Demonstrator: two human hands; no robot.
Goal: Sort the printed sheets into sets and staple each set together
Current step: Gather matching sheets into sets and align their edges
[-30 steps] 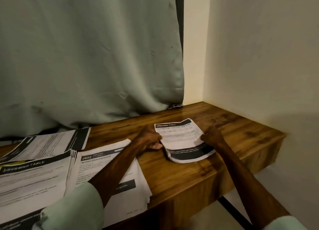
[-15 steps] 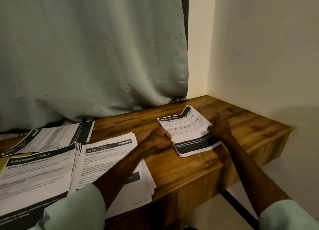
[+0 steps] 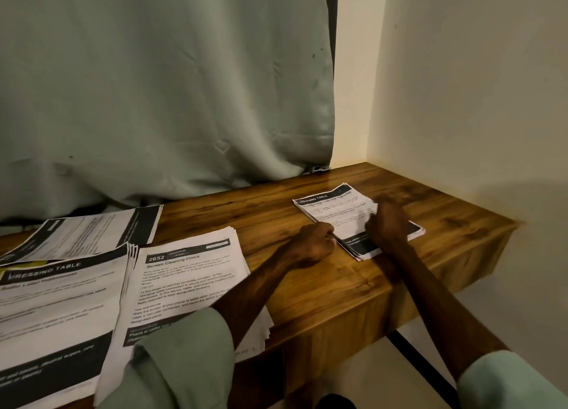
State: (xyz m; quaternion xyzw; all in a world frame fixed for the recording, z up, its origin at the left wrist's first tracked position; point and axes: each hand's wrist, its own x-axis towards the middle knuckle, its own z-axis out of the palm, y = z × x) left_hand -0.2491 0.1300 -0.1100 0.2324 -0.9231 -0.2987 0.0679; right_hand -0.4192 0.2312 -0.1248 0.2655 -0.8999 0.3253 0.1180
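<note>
One set of printed sheets: a thin sheaf with a dark band at head and foot. It lies flat on the desk, to the right of the Screen Cleaning Check pile and well apart from it. The edges are nearly square, and the near corner is slightly fanned.

Handling, by estimate: light, limp and smooth-faced. The sheets are likely to slide over one another and over the polished wood, and to droop if lifted by one corner. Best hold: pinch through the full thickness at a side edge, or at both side edges together, then tap square before stapling. The corners are at risk of creasing.

Two hands in attendance:
- Left hand: at the sheaf's edge nearest the pile, knuckles up. The fingers are curled tight against the paper edge, but it cannot be told whether they pinch it.
- Right hand: on top of the sheaf, on the side away from the pile, and blurred. The fingers are bent downward, and it cannot be told whether they grip.

Also present:
- Dressing Table pile: just beside the Screen Cleaning Check pile, on its left.
- A third pile: behind and to the left of the Screen Cleaning Check pile.

No stapler in view.
</note>
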